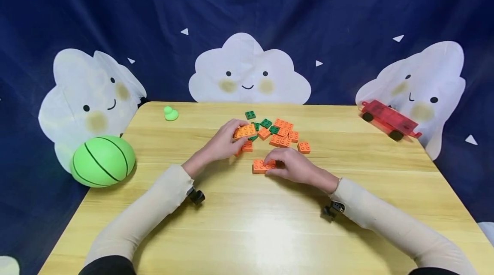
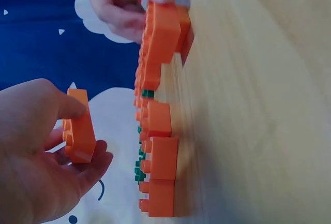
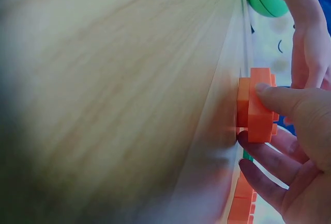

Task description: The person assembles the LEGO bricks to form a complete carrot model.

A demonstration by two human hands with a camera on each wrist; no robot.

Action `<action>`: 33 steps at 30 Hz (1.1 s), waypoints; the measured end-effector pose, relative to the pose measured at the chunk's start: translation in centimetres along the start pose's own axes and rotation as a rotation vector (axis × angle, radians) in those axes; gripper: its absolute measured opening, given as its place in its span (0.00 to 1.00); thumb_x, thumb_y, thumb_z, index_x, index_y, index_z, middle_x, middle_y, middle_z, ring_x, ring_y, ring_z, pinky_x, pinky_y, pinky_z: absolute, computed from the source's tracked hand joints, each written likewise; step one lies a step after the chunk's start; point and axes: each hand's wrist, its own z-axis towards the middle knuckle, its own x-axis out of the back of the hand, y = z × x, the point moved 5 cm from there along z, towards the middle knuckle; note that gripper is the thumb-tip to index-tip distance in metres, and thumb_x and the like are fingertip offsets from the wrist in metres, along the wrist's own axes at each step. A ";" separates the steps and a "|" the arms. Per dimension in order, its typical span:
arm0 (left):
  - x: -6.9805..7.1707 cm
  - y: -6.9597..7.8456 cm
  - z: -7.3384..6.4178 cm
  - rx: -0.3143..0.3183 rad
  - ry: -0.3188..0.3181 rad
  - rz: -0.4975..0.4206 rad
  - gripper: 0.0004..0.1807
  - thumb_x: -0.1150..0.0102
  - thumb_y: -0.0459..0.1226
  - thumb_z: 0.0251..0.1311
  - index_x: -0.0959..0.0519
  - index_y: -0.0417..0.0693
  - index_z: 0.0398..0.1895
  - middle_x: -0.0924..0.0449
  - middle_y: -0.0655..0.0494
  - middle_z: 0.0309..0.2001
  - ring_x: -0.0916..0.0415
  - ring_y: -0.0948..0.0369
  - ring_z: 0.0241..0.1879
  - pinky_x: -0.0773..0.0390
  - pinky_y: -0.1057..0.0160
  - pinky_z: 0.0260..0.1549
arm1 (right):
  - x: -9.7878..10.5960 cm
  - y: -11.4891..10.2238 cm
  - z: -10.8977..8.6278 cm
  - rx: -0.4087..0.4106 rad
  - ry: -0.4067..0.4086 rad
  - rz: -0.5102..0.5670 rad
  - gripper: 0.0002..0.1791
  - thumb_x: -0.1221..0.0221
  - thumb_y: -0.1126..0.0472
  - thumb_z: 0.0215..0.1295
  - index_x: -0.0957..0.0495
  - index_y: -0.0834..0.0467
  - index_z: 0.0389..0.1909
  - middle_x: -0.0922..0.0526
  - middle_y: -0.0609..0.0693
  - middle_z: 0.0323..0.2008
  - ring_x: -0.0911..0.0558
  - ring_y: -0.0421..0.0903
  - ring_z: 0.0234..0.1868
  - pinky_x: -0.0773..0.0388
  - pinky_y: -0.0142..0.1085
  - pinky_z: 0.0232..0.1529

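Note:
My left hand (image 1: 225, 140) grips a long orange toy brick (image 1: 245, 131), studs facing up, raised over the left part of the brick pile. In the left wrist view the thumb and fingers hold that brick at its sides. Nearer the front, my right hand (image 1: 295, 165) pinches another long orange brick (image 1: 259, 166) by its right end. A second orange brick (image 3: 243, 102) shows directly beneath it in the right wrist view. Several loose orange bricks (image 1: 283, 125) and green bricks (image 1: 266, 123) lie just beyond the hands, partly hidden by the left one.
A green ball (image 1: 102, 161) sits at the table's left edge, with a small green duck-shaped toy (image 1: 170, 113) at the back left. A red toy car base (image 1: 390, 118) stands at the back right. Behind the wooden table (image 1: 247, 232) hangs a blue cloud-print curtain (image 1: 247, 4).

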 end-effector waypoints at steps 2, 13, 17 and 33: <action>-0.2 0.2 -0.8 -0.005 -0.017 -0.008 0.24 0.38 0.40 0.71 0.27 0.44 0.67 0.22 0.47 0.61 0.23 0.54 0.52 0.21 0.54 0.52 | -0.1 0.0 -0.1 0.002 -0.001 0.013 0.09 0.28 0.58 0.62 0.13 0.52 0.42 0.11 0.44 0.43 0.13 0.41 0.47 0.17 0.42 0.57; -1.6 1.1 -3.1 -0.114 -0.124 0.021 0.23 0.34 0.40 0.68 0.22 0.46 0.63 0.17 0.50 0.58 0.21 0.54 0.58 0.22 0.51 0.62 | 0.1 0.0 0.0 0.030 0.033 0.021 0.07 0.26 0.60 0.59 0.13 0.53 0.36 0.10 0.45 0.40 0.12 0.40 0.44 0.15 0.39 0.53; -2.6 1.1 -3.4 -0.134 -0.168 0.034 0.21 0.34 0.42 0.68 0.21 0.48 0.62 0.17 0.52 0.58 0.22 0.56 0.60 0.23 0.52 0.64 | 0.2 -0.1 -0.2 0.031 0.034 0.025 0.06 0.26 0.60 0.59 0.14 0.53 0.34 0.11 0.45 0.39 0.13 0.41 0.42 0.15 0.41 0.51; -4.3 0.8 -3.9 -0.141 -0.211 0.037 0.23 0.36 0.43 0.69 0.22 0.47 0.64 0.18 0.51 0.62 0.23 0.55 0.64 0.25 0.53 0.67 | 0.0 0.2 -0.1 -0.011 0.016 -0.002 0.07 0.26 0.59 0.60 0.16 0.50 0.32 0.11 0.43 0.38 0.14 0.39 0.39 0.15 0.36 0.43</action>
